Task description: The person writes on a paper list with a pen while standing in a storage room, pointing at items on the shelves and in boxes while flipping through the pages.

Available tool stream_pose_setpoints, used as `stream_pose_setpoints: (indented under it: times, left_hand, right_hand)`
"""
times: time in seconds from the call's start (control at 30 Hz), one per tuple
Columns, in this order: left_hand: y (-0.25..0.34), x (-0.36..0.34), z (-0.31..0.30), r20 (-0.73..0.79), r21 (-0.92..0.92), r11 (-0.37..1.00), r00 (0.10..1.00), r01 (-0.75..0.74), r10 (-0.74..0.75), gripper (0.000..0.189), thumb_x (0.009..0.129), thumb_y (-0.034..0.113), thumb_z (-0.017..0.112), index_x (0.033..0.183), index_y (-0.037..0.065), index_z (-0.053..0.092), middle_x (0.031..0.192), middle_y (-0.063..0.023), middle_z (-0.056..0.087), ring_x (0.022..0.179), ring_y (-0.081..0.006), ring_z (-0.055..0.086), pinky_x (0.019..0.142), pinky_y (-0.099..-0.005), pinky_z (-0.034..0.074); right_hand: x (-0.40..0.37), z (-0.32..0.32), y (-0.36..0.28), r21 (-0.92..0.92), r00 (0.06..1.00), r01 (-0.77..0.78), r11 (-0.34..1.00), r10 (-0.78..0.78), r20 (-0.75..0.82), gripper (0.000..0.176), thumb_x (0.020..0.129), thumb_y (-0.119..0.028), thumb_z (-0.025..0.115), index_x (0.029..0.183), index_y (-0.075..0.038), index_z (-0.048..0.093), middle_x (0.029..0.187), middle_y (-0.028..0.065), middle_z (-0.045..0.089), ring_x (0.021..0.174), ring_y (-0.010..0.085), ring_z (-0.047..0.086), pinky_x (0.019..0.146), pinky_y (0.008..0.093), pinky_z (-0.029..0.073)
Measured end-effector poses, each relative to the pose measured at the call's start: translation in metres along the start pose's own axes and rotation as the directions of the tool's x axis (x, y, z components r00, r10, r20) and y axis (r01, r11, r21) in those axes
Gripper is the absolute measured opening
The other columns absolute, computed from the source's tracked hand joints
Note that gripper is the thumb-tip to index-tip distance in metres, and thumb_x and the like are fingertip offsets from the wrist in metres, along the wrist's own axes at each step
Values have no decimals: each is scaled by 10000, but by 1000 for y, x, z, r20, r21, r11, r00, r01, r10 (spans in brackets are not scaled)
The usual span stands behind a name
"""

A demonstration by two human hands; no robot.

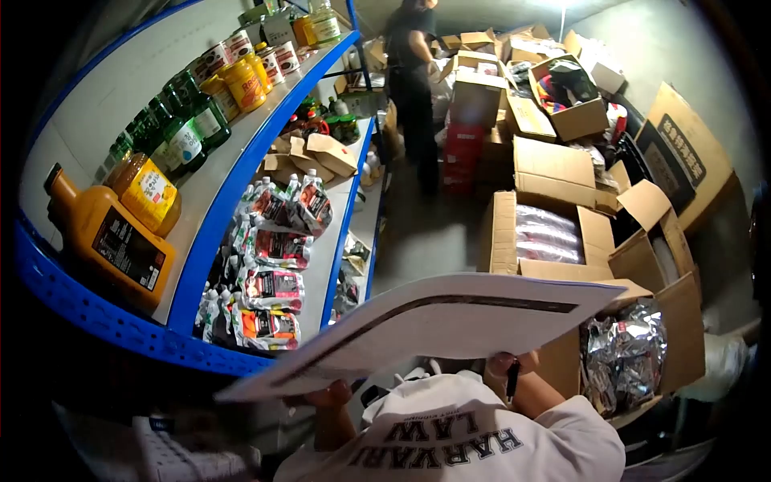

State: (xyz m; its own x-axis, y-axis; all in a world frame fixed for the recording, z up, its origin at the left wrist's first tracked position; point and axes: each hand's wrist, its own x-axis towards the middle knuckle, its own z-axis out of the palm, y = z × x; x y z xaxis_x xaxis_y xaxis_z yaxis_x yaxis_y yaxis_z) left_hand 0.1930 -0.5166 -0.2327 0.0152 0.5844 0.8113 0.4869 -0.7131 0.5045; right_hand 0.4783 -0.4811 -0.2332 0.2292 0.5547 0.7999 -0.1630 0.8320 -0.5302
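Observation:
Both of my hands hold a wide stack of white paper sheets (418,325) in front of my chest, tilted, with a dark band across the top sheet. My left hand (329,394) grips its near left edge, and the fingers beneath are mostly hidden. At the near right edge, my right hand (516,364) is closed on the sheets and also has a dark pen (512,382) in it, pointing down. Below the paper shows my white shirt with dark lettering.
Left stands a blue-edged shelf (241,173) with green bottles (186,145), an orange jug (112,241), yellow jars (243,83), cans and spouted pouches (273,249). Right are open cardboard boxes (554,173), one with silvery packets (625,353). Another person (412,88) stands in the aisle.

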Motion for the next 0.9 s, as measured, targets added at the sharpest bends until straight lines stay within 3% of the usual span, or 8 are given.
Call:
stream_pose_setpoints:
  times: [0.07,0.1,0.2,0.33,0.53,0.6,0.73,0.9]
  left_hand:
    - [-15,-7,-7,-46,-41,985,984,170,-172,186,731,216,521,787,40,501,693,-27,494,569,-142,458,512,-268,386]
    - [-23,-9,-12,-60,-70,961,960,268,-272,203,733,227,525,801,37,504,712,-26,499,587,-141,461,523,-270,389]
    - [-45,-12,-29,-8,-171,821,833,544,-554,256,740,260,538,843,27,514,768,-23,513,642,-137,470,556,-274,397]
    - [-50,-10,-38,107,-432,677,780,595,-617,303,745,245,566,878,-22,513,818,-39,526,682,-125,466,585,-267,400]
    - [-43,23,-28,106,-241,722,757,649,-645,216,765,204,533,713,-5,530,587,33,475,564,-48,413,495,-204,335]
    - [-35,36,-17,-12,-293,743,774,602,-633,217,772,203,523,720,-7,535,595,33,479,557,-45,404,494,-201,332]
    - [-44,37,-16,-121,-260,781,783,568,-610,233,790,200,504,765,-29,537,626,28,499,561,-42,400,502,-201,335]
    - [-55,44,-5,-266,-298,810,771,505,-579,264,789,202,520,782,-62,524,652,-4,519,592,-53,415,517,-220,354]
  right_hand:
    - [20,15,-5,-375,873,485,790,-410,265,97,724,-77,534,709,1,479,546,74,502,468,190,508,490,278,449]
    - [26,24,-5,-108,896,384,917,-343,281,96,732,-69,521,675,-11,469,547,63,504,464,199,505,483,303,450]
    - [38,51,-18,-184,896,398,899,-338,287,102,733,-12,499,642,-5,453,535,68,477,450,205,485,449,293,417]
    - [38,59,-15,-227,927,161,961,-68,368,51,733,5,519,686,17,505,488,50,438,404,169,453,409,247,373]
    - [34,70,-13,-348,938,-160,924,252,238,121,786,-44,496,680,9,471,453,26,393,380,64,342,361,190,274]
    - [35,68,-15,-395,840,-349,850,470,269,149,806,-71,484,681,1,445,464,9,365,432,49,307,378,199,259]
    - [26,70,-6,-362,747,-541,759,632,208,214,821,-132,478,667,5,418,518,1,348,508,50,303,441,196,274]
    - [9,67,3,-325,680,-618,716,694,235,253,807,-155,509,631,6,423,533,-9,313,519,58,286,444,208,263]
